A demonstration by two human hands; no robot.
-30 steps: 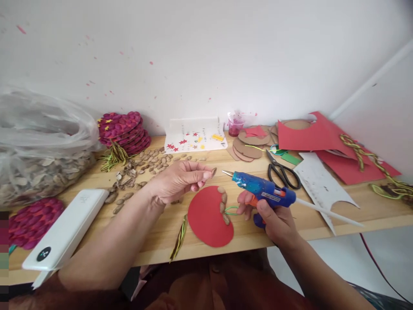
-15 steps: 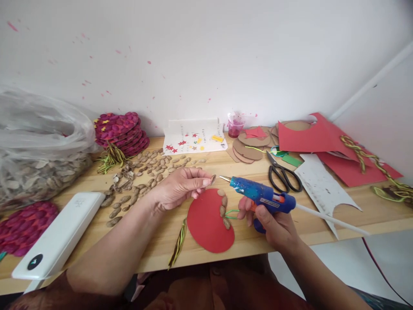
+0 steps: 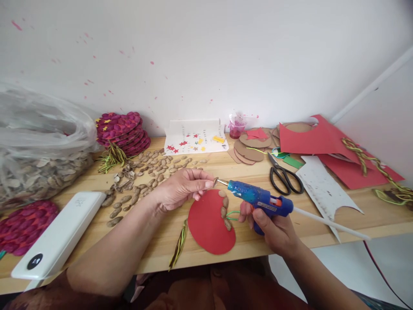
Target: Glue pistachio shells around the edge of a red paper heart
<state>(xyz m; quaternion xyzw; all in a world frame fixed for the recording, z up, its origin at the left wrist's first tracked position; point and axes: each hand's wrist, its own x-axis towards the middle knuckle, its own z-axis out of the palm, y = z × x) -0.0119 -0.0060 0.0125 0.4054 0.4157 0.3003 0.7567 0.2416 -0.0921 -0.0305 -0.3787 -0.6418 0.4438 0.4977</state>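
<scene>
My left hand [image 3: 180, 187] pinches a small brown shell piece [image 3: 215, 182] between thumb and fingers, held just above the wooden table [image 3: 251, 241]. My right hand [image 3: 269, 226] grips a blue glue gun [image 3: 258, 198] whose metal nozzle touches the shell piece. Below them lies a red paper disc [image 3: 208, 224] with several shell pieces [image 3: 225, 206] stuck along its right edge and a green loop [image 3: 232, 214] beside it.
Loose shells [image 3: 145, 170] are scattered at the back left beside a plastic bag of shells [image 3: 38, 159] and a stack of purple-red discs [image 3: 122, 129]. A white power bank [image 3: 61, 234] lies front left. Black scissors [image 3: 284, 174], cardboard discs [image 3: 250, 146], red paper [image 3: 319, 137] and a sticker sheet [image 3: 195, 137] are further back.
The glue gun has moved left, so its nozzle now meets the shell piece held in my left hand. My left hand has stayed almost in place.
</scene>
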